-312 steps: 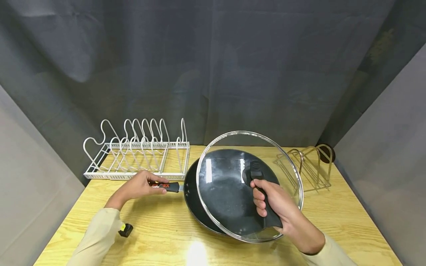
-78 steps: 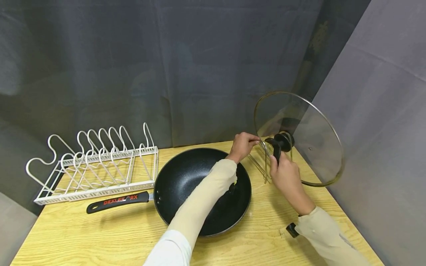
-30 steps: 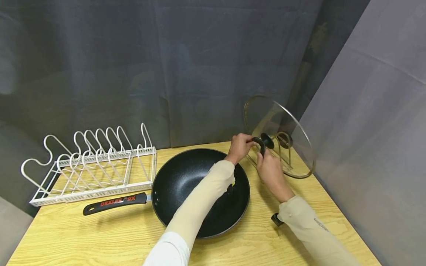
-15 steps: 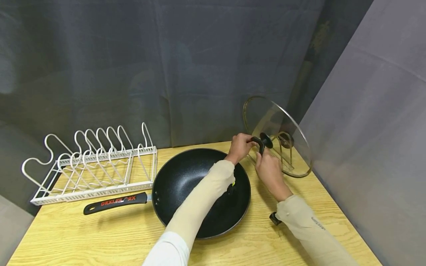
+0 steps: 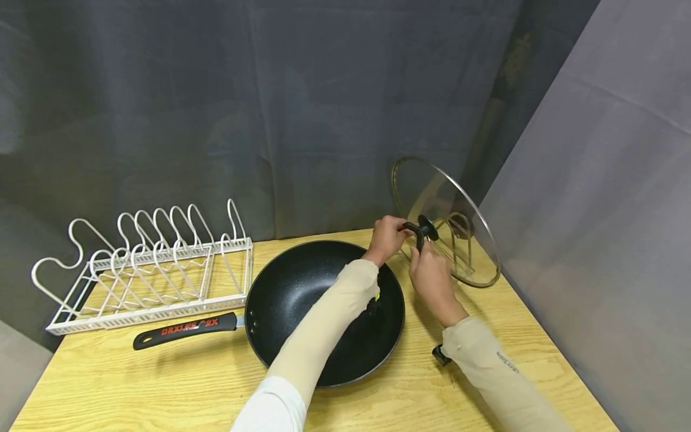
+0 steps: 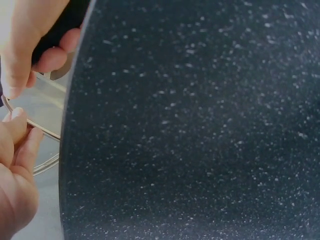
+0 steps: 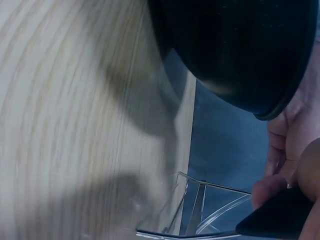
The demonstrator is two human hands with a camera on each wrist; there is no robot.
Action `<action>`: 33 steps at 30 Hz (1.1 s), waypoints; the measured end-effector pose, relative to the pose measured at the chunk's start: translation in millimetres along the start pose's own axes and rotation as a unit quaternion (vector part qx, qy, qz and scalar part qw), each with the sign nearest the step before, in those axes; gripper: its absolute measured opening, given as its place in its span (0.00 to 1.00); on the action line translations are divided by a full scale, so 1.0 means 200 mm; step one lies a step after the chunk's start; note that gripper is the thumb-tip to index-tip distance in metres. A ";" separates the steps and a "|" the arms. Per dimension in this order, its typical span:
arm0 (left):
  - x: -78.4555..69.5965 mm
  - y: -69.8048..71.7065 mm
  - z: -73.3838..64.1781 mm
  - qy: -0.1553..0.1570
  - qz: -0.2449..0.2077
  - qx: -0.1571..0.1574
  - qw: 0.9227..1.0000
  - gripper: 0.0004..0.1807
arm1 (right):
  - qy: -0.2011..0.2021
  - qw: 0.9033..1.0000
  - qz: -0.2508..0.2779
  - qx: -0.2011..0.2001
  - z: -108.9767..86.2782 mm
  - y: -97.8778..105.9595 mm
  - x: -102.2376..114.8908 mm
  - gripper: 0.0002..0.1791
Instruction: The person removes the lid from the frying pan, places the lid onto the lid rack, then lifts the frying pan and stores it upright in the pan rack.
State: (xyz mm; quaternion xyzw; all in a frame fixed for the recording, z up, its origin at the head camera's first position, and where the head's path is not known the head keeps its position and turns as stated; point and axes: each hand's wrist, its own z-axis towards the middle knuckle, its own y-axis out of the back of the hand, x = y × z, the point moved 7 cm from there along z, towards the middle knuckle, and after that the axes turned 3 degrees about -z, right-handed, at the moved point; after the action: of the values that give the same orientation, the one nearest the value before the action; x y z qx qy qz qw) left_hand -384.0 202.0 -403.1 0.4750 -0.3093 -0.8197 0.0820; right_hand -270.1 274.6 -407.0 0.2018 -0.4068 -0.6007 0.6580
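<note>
My right hand (image 5: pixel 433 277) grips the black handle (image 5: pixel 418 235) of a large glass lid (image 5: pixel 412 186). The lid stands steeply tilted on edge at the gold wire lid rack (image 5: pixel 456 240), at the table's back right. My left hand (image 5: pixel 386 236) reaches across the wok (image 5: pixel 291 288). In the left wrist view, the left hand (image 6: pixel 17 165) pinches a thin wire bar (image 6: pixel 45 131) of the rack, just below the right hand (image 6: pixel 27 40). The right wrist view shows the rack's wires (image 7: pixel 200 207) beside the lid handle (image 7: pixel 275 217).
The black wok lies on the wooden table (image 5: pixel 135 390), its long handle (image 5: pixel 186 329) pointing left. Behind that handle stands a white wire rack (image 5: pixel 162 309) with several upright loops. A dark curtain (image 5: pixel 302 120) hangs at the back, a grey wall (image 5: pixel 594 210) at the right.
Since the oldest frame, the left hand has left the wok handle for the wire rack, and the lid has gone from above the wok to that rack. Lately it has lowered and moved left.
</note>
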 end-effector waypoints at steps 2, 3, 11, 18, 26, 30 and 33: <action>0.00 0.00 0.00 0.002 -0.003 0.000 1.000 0.07 | 0.002 1.000 0.004 -0.004 0.00 0.00 -0.01 0.18; 0.00 0.00 0.00 0.002 -0.004 0.000 1.000 0.07 | 0.004 1.000 0.006 -0.006 0.00 0.00 -0.01 0.18; -0.02 0.00 -0.01 -0.001 -0.011 -0.002 1.000 0.06 | 0.002 1.000 0.029 -0.005 -0.01 -0.01 -0.04 0.16; -0.01 0.01 -0.01 0.012 -0.014 0.001 1.000 0.08 | -0.033 0.999 0.025 0.035 -0.01 -0.02 -0.07 0.20; 0.01 0.09 -0.03 0.021 -0.038 0.025 0.999 0.10 | -0.030 0.999 0.017 0.027 -0.01 0.07 -0.06 0.24; 0.03 0.17 -0.05 0.009 -0.035 0.030 0.999 0.12 | -0.029 0.999 0.012 0.038 0.01 0.07 -0.06 0.20; 0.04 0.23 -0.06 0.000 -0.025 0.032 0.999 0.12 | -0.026 0.999 0.012 0.042 0.01 0.07 -0.07 0.19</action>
State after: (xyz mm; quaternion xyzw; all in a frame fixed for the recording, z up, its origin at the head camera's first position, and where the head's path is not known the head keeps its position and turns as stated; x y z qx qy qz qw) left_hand -386.8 157.0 -386.8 0.4849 -0.3233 -0.8113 0.0460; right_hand -263.3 290.4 -398.9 0.2083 -0.4510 -0.5806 0.6450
